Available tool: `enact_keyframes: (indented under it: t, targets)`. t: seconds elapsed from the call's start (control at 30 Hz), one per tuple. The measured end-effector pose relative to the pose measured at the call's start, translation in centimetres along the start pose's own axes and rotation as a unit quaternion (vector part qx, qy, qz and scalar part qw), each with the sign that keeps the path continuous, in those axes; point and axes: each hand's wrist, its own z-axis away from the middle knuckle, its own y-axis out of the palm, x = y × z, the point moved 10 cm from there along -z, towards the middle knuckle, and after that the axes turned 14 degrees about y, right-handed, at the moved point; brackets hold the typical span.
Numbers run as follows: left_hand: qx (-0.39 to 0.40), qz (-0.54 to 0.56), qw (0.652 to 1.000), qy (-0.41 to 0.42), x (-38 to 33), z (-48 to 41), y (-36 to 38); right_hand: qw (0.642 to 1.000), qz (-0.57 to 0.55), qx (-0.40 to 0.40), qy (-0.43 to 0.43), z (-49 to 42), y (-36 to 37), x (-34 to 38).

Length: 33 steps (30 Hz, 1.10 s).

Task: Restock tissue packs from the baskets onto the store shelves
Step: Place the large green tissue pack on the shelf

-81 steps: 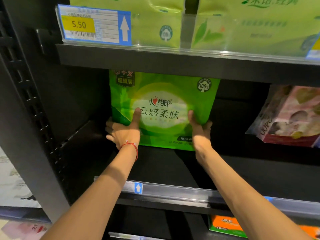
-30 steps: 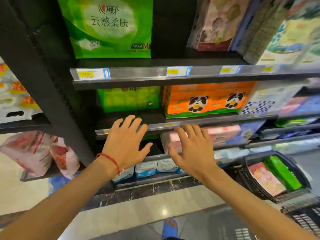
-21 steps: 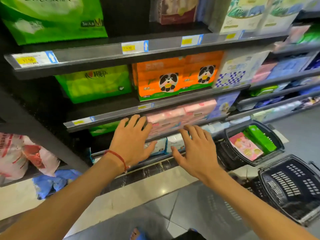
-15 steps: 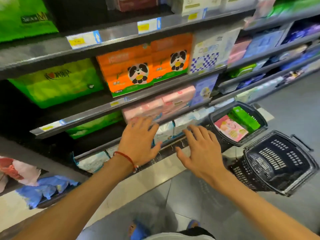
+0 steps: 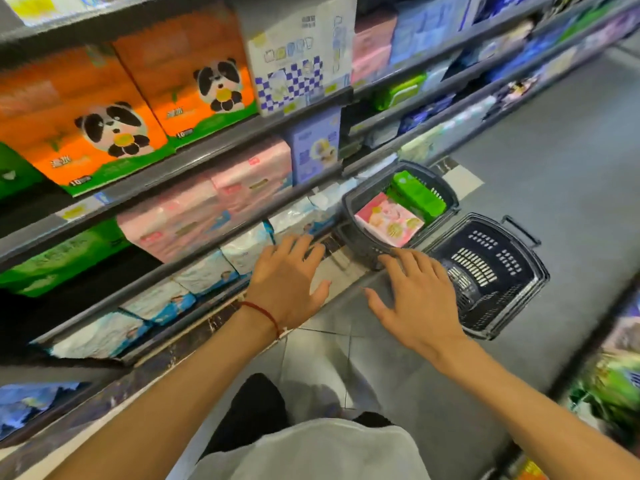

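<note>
Far left, shelves: orange panda packs above, pink packs one tier lower, white-and-blue packs on the bottom tier. Centre, your left hand: spread wide, empty, red cord at the wrist. Your right hand: spread wide, empty, fingertips near the filled basket. That basket, on the floor by the shelves, holds a pink tissue pack and a green tissue pack. Right, near side: second basket, bare inside.

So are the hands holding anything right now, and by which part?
Nothing is held. The left hand and right hand are both open, fingers spread, above the floor short of the stocked basket.
</note>
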Motion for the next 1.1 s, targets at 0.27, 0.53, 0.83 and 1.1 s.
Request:
enact_keyframes:
  t: [0.27,0.53,0.83,1.1]
  targets:
    - [-0.02,0.031,0.996,0.084,-2.2,-12.2,0.5,0.995,0.008,-0.008,0.094,-5.9,1.4,-7.3]
    - [-0.008,0.059,0.984,0.166,0.1,-25.8,1.7,0.981,0.023,-0.017,0.194,-14.6,1.6,-11.6]
    - [0.019,0.069,0.976,0.207,1.4,-37.8,4.3,0.969,0.032,0.025,0.242,-22.9,4.3,-17.4]
    - [0.061,0.072,0.976,0.198,1.2,-50.0,8.0,0.972,0.006,0.047,0.232,-33.5,9.0,-25.8]
